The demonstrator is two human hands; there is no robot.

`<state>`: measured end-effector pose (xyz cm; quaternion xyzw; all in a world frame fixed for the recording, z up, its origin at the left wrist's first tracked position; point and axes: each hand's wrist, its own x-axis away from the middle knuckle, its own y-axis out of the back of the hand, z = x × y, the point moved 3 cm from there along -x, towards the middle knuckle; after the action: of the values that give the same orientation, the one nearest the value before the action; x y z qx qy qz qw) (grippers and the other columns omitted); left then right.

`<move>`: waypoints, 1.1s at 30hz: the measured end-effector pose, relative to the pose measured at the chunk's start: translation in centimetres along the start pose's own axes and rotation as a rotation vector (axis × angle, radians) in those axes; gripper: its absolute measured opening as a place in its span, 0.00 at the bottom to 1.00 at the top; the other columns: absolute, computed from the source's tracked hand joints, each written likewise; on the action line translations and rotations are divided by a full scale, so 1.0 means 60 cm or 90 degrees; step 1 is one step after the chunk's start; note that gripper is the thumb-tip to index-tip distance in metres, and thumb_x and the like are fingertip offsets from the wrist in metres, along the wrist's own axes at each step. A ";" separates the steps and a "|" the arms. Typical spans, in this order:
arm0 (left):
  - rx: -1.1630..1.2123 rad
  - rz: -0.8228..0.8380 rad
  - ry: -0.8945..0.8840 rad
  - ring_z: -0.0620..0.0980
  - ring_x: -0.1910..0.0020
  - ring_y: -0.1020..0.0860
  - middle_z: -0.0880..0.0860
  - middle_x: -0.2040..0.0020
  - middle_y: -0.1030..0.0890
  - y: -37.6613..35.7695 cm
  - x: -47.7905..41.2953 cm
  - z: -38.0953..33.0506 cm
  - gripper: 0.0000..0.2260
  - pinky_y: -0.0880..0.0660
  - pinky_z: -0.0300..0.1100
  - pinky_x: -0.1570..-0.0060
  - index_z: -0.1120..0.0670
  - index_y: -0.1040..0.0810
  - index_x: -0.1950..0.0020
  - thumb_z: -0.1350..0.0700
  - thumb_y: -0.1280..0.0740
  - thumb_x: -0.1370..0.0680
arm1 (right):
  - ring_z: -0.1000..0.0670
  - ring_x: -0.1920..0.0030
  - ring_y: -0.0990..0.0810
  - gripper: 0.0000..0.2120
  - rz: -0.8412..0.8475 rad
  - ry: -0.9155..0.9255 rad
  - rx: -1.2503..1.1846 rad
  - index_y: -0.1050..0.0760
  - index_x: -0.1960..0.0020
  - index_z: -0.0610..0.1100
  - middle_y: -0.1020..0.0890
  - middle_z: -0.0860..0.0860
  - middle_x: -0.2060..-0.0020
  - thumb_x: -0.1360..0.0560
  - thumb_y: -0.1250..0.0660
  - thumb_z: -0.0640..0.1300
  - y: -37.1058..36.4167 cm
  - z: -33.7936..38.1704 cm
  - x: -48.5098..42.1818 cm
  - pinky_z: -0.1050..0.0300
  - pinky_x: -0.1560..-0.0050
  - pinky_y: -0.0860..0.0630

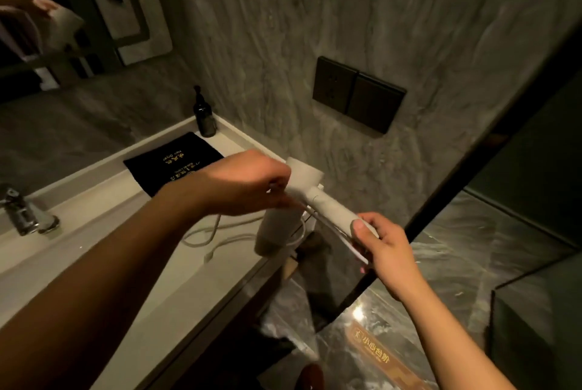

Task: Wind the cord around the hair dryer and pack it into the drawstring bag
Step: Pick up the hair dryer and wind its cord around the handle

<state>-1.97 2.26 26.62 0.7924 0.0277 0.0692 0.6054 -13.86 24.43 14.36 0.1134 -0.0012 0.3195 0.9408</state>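
Head cam looked down at a dim bathroom counter (104,251), and the white hair dryer (302,197) was held up over its right end, near the edge. Right hand (382,243) was wrapped around the end of the handle, thumb on top, fingers closed on it with a strand of the cord (217,232) pinched along there too. Left hand (248,185) sat at the barrel with fingers closed, looked like it was gripping the cord, but blur made that hard to confirm. Rest of the cord lay in loose loops on the counter just below the dryer. Black drawstring bag (171,163) was flat on the counter behind the left hand, near a dark pump bottle (204,117) in the corner. Faucet (26,213) at far left
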 end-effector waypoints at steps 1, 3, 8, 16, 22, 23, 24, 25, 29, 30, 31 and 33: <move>0.054 -0.006 -0.014 0.46 0.65 0.27 0.49 0.64 0.24 0.015 0.000 -0.001 0.14 0.30 0.43 0.66 0.48 0.27 0.61 0.40 0.31 0.24 | 0.47 0.72 0.24 0.07 -0.004 -0.011 -0.019 0.20 0.48 0.39 0.23 0.43 0.69 0.18 0.35 0.42 -0.001 0.006 0.020 0.55 0.78 0.26; 0.124 -0.045 -0.071 0.45 0.67 0.27 0.49 0.66 0.23 0.040 -0.004 -0.001 0.13 0.29 0.43 0.66 0.50 0.23 0.61 0.42 0.28 0.26 | 0.46 0.75 0.23 0.09 0.016 -0.021 -0.073 0.21 0.48 0.36 0.23 0.39 0.69 0.19 0.35 0.42 -0.009 0.022 0.061 0.56 0.78 0.27; 0.259 -0.001 -0.152 0.43 0.68 0.28 0.50 0.67 0.23 0.027 -0.034 0.003 0.12 0.30 0.43 0.64 0.53 0.19 0.60 0.46 0.23 0.30 | 0.47 0.79 0.24 0.21 0.059 -0.034 -0.203 0.24 0.45 0.28 0.22 0.35 0.68 0.24 0.32 0.47 -0.041 0.055 0.164 0.58 0.78 0.28; 0.409 0.104 -0.020 0.48 0.69 0.27 0.51 0.66 0.23 -0.195 -0.062 -0.004 0.07 0.29 0.39 0.68 0.65 0.18 0.54 0.61 0.31 0.21 | 0.48 0.79 0.27 0.30 -0.015 0.021 -0.399 0.21 0.42 0.32 0.21 0.33 0.67 0.32 0.22 0.55 -0.069 0.098 0.289 0.55 0.76 0.40; 0.681 0.142 -0.135 0.43 0.76 0.35 0.44 0.75 0.32 -0.262 0.087 -0.101 0.15 0.37 0.39 0.73 0.50 0.21 0.61 0.44 0.38 0.20 | 0.49 0.72 0.27 0.18 -0.253 0.069 -0.360 0.24 0.40 0.35 0.21 0.39 0.63 0.20 0.37 0.49 -0.035 0.116 0.299 0.59 0.70 0.27; 0.607 0.112 -0.161 0.43 0.75 0.34 0.44 0.75 0.31 -0.258 0.102 -0.115 0.15 0.36 0.41 0.71 0.48 0.21 0.62 0.43 0.39 0.20 | 0.49 0.72 0.27 0.16 -0.304 0.070 -0.315 0.24 0.42 0.35 0.22 0.41 0.64 0.19 0.38 0.48 -0.028 0.109 0.294 0.58 0.71 0.28; 0.526 0.079 -0.181 0.42 0.74 0.32 0.45 0.74 0.29 -0.250 0.113 -0.126 0.15 0.35 0.42 0.69 0.49 0.21 0.61 0.44 0.40 0.20 | 0.50 0.72 0.27 0.14 -0.355 0.064 -0.261 0.24 0.43 0.36 0.22 0.42 0.64 0.18 0.38 0.47 -0.022 0.102 0.288 0.58 0.71 0.28; 0.452 0.038 -0.205 0.41 0.72 0.30 0.45 0.73 0.28 -0.235 0.121 -0.138 0.15 0.32 0.43 0.68 0.50 0.22 0.60 0.46 0.41 0.19 | 0.51 0.72 0.26 0.13 -0.402 0.054 -0.196 0.24 0.44 0.36 0.22 0.43 0.65 0.17 0.38 0.46 -0.016 0.092 0.282 0.57 0.71 0.28; 0.274 -0.054 -0.293 0.51 0.63 0.22 0.47 0.66 0.23 -0.140 0.132 -0.173 0.12 0.24 0.53 0.61 0.50 0.28 0.59 0.46 0.42 0.21 | 0.55 0.71 0.23 0.08 -0.477 0.008 0.090 0.24 0.47 0.45 0.19 0.46 0.65 0.17 0.38 0.49 0.006 0.057 0.274 0.53 0.68 0.24; 0.235 -0.058 -0.306 0.52 0.62 0.21 0.46 0.65 0.24 -0.116 0.127 -0.178 0.11 0.24 0.53 0.61 0.49 0.30 0.60 0.45 0.42 0.21 | 0.56 0.71 0.22 0.08 -0.469 0.001 0.130 0.24 0.48 0.46 0.19 0.46 0.65 0.18 0.38 0.50 0.011 0.050 0.275 0.53 0.68 0.24; 0.186 -0.067 -0.321 0.54 0.60 0.21 0.47 0.64 0.23 -0.095 0.119 -0.183 0.11 0.23 0.54 0.60 0.48 0.32 0.60 0.45 0.43 0.21 | 0.56 0.71 0.22 0.08 -0.456 -0.003 0.159 0.25 0.48 0.48 0.19 0.47 0.66 0.18 0.38 0.51 0.016 0.044 0.276 0.53 0.68 0.24; 0.090 -0.089 -0.345 0.56 0.57 0.20 0.50 0.61 0.20 -0.059 0.099 -0.199 0.10 0.23 0.52 0.59 0.45 0.34 0.60 0.44 0.42 0.21 | 0.54 0.70 0.21 0.08 -0.409 -0.008 0.212 0.25 0.48 0.49 0.19 0.49 0.67 0.18 0.38 0.52 0.023 0.034 0.279 0.50 0.68 0.24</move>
<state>2.36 15.36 26.75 0.8184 -0.0760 -0.1893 0.5372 -1.24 35.09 17.90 0.2614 0.0804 0.0024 0.9619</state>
